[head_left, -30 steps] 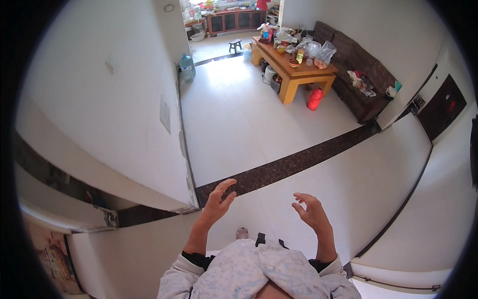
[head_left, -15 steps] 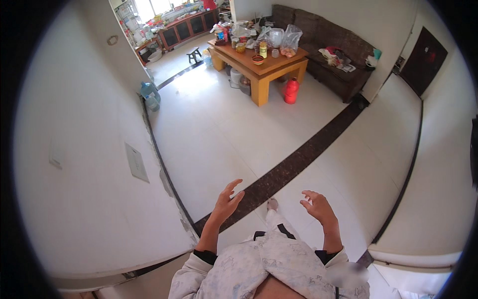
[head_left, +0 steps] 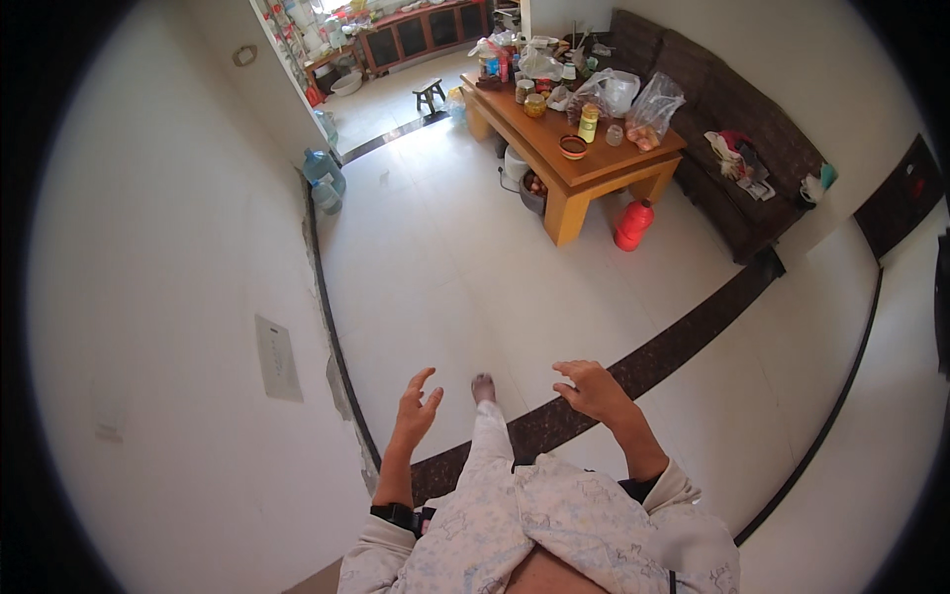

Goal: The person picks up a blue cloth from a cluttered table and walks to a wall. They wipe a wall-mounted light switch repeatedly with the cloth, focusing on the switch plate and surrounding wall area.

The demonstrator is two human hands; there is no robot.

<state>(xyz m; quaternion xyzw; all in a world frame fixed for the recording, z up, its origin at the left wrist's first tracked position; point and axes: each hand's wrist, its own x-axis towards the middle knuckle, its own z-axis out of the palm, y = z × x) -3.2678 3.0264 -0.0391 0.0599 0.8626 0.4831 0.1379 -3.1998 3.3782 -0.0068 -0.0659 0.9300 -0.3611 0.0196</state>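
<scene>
Both the left hand (head_left: pixel 416 411) and right hand (head_left: pixel 592 388) stay spread wide and empty, while the wooden table (head_left: pixel 584 163) far ahead has drawn closer.

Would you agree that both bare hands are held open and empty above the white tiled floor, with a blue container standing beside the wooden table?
Not quite: the container beside the wooden table is red, not blue, as the head view shows. The rest holds: the left hand and right hand are open and empty above the white tiled floor.
</scene>
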